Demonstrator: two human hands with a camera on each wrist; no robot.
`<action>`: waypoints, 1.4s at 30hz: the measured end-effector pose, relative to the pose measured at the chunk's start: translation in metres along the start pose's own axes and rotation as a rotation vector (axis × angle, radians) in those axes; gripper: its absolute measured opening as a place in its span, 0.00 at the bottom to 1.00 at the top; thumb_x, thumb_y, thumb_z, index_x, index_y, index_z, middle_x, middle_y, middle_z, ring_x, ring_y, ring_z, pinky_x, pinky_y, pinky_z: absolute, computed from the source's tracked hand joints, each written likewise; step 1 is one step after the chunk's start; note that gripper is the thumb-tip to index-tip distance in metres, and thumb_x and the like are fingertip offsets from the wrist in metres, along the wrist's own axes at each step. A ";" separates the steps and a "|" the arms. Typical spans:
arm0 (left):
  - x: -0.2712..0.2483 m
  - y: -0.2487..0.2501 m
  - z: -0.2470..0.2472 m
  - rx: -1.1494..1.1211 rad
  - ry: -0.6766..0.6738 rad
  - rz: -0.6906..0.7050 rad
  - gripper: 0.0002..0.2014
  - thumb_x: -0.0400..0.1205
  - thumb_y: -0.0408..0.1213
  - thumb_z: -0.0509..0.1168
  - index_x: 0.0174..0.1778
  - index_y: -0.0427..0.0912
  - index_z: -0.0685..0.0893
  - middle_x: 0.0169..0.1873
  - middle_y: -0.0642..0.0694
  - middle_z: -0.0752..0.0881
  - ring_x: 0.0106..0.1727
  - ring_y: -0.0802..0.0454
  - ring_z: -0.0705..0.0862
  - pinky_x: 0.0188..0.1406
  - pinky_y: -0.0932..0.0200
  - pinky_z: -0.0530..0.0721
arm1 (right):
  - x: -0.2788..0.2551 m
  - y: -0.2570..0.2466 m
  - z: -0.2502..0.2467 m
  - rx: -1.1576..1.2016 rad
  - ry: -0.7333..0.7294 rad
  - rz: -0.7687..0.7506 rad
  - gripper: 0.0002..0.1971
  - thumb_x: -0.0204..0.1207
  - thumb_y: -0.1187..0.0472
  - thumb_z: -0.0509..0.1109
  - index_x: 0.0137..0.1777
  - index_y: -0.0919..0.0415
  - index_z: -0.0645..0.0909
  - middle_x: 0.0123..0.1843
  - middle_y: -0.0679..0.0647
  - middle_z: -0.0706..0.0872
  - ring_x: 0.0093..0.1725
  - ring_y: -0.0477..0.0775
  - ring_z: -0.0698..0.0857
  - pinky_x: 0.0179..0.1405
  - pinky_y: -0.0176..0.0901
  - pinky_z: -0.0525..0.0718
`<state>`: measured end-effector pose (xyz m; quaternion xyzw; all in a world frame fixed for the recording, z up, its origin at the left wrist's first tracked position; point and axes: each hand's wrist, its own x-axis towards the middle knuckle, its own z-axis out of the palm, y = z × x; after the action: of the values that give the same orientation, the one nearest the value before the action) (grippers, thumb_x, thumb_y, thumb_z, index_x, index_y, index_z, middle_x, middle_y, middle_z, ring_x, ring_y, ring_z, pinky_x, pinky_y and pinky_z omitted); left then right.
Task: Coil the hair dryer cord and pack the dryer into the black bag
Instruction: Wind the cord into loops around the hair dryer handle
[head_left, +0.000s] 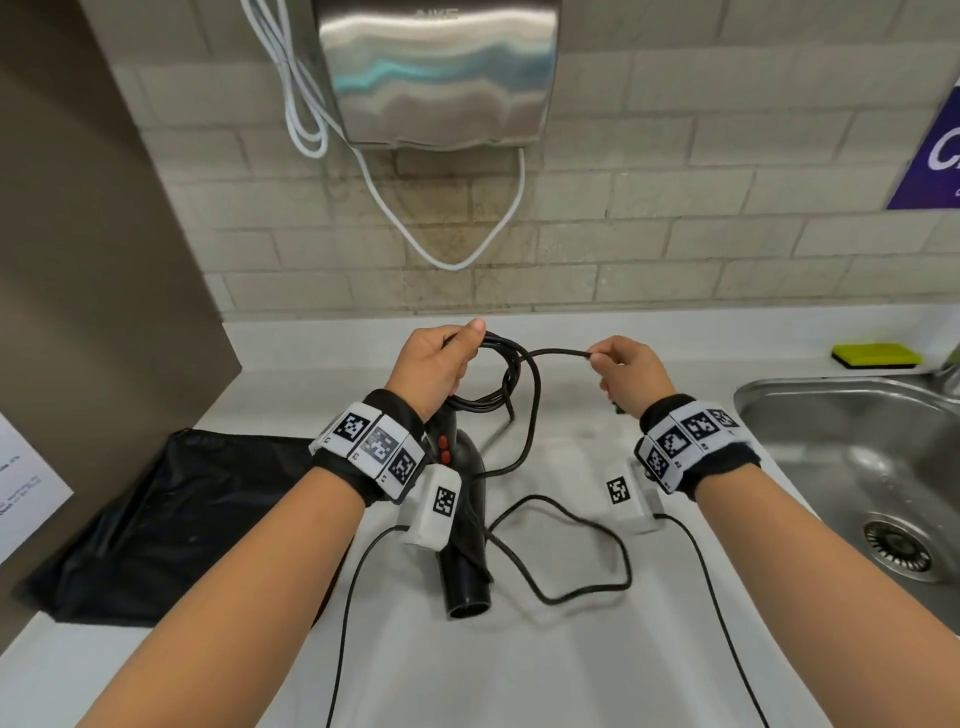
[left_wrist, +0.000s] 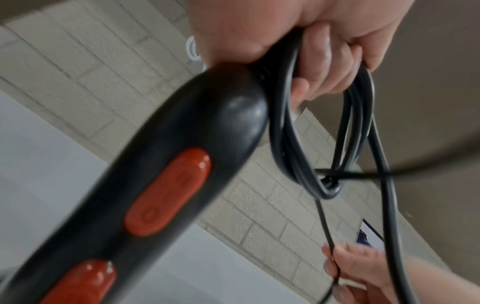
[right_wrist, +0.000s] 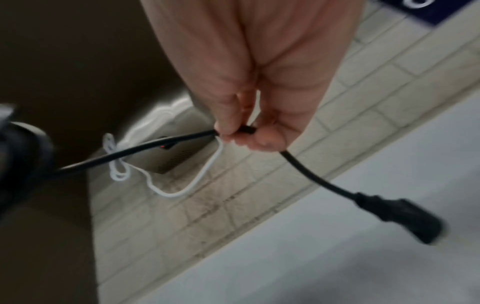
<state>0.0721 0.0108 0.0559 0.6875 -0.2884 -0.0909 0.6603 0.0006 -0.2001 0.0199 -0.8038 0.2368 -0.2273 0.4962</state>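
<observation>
Black cord (head_left: 524, 387): left hand (head_left: 434, 366) clasps its coils, right hand (head_left: 631, 376) pinches it near the plug (right_wrist: 400, 217).

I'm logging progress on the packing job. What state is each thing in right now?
Cord: partly coiled, some slack left.
Coil: several loops, held in left hand.
Plug: unplugged, dangling below right hand, which pinches the cord.
Dryer: out of the bag, handle gripped by left hand, nozzle pointing down.
Bag: lying flat on the counter, nothing packed yet.
Sponge: lying beside the sink.
</observation>
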 end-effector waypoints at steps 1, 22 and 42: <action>-0.001 0.000 -0.003 -0.003 0.014 0.000 0.23 0.84 0.41 0.59 0.21 0.47 0.65 0.16 0.58 0.61 0.19 0.59 0.57 0.23 0.61 0.55 | 0.004 0.011 -0.004 -0.035 0.067 0.046 0.06 0.81 0.65 0.59 0.46 0.60 0.77 0.33 0.53 0.77 0.30 0.49 0.74 0.20 0.27 0.74; -0.003 -0.002 -0.014 -0.057 0.117 -0.037 0.22 0.85 0.43 0.57 0.24 0.45 0.65 0.18 0.56 0.62 0.18 0.60 0.59 0.18 0.68 0.61 | -0.043 -0.027 0.070 0.203 -0.712 -0.148 0.27 0.74 0.72 0.59 0.68 0.45 0.66 0.60 0.47 0.78 0.22 0.42 0.75 0.21 0.36 0.69; -0.003 0.002 -0.010 -0.082 0.041 -0.033 0.21 0.86 0.42 0.56 0.25 0.44 0.65 0.16 0.58 0.64 0.17 0.62 0.59 0.18 0.69 0.58 | -0.030 -0.029 0.081 0.236 -0.590 -0.284 0.09 0.67 0.70 0.65 0.38 0.53 0.79 0.37 0.54 0.79 0.32 0.38 0.78 0.38 0.30 0.75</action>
<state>0.0746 0.0210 0.0586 0.6663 -0.2595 -0.0995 0.6920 0.0308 -0.1144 0.0095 -0.7968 -0.0591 -0.0779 0.5962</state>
